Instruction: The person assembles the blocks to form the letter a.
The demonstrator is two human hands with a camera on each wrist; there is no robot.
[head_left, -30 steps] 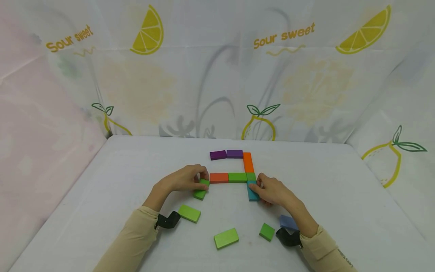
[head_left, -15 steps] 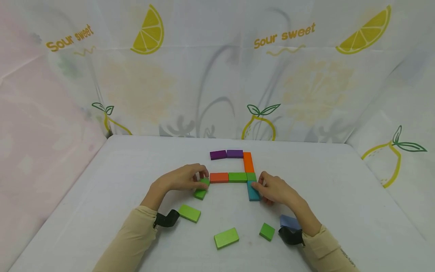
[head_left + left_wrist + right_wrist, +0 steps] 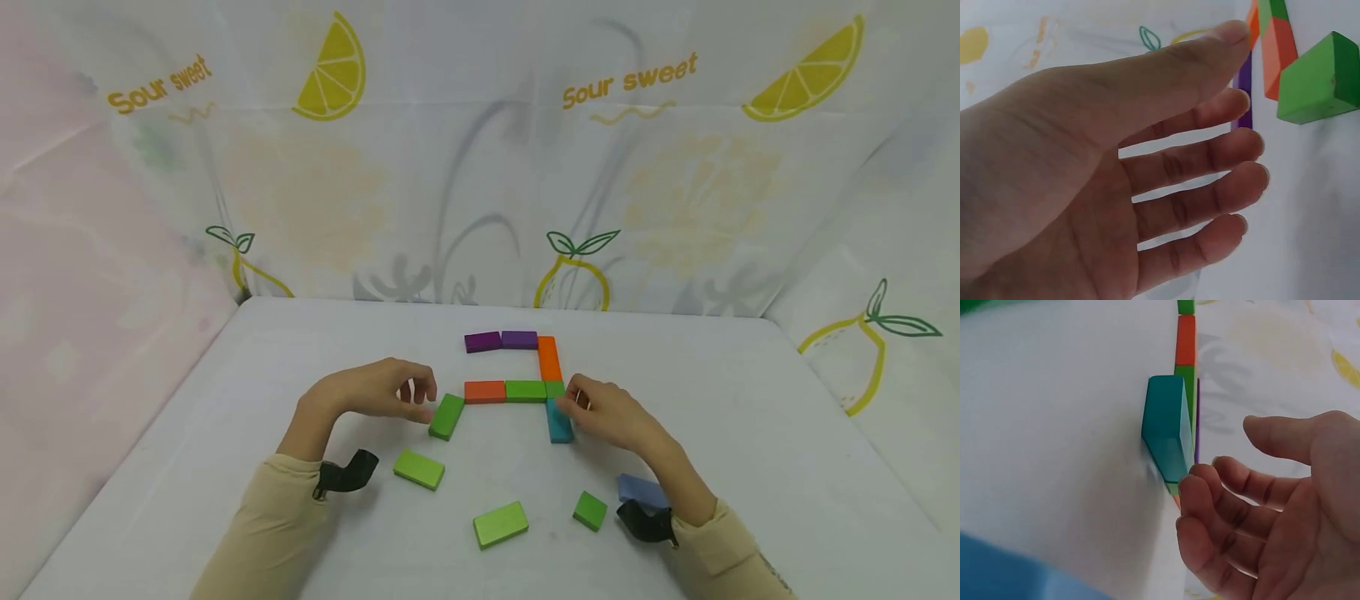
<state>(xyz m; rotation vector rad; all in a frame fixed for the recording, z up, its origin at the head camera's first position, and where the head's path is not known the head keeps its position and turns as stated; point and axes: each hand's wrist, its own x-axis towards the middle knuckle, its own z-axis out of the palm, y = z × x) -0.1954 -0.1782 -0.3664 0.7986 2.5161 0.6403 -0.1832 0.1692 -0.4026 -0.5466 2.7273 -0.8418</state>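
Note:
My left hand [image 3: 378, 390] hovers just left of a tilted green block [image 3: 447, 417], holding nothing, its fingers relaxed and apart in the left wrist view. That block lies askew near the left end of a row made of a red-orange block [image 3: 484, 392], a green block [image 3: 525, 392] and a small green block [image 3: 555, 390]. Below the small one stands a teal block [image 3: 559, 422]. Beside the teal block is my right hand [image 3: 611, 415]; the right wrist view shows its thumb apart from the block and its fingers loosely bent. Whether a fingertip touches the block, I cannot tell.
An orange block [image 3: 550, 359] runs up from the row to two purple blocks [image 3: 519, 340]. Nearer lie two light-green blocks [image 3: 418, 469], a small green cube [image 3: 590, 510] and a blue block [image 3: 642, 492] partly behind the right wrist camera. All rest on a white table [image 3: 225, 500].
My left hand has let go of the tilted green block and drawn back to the left. The right hand has lifted its thumb off the teal block and shifted slightly.

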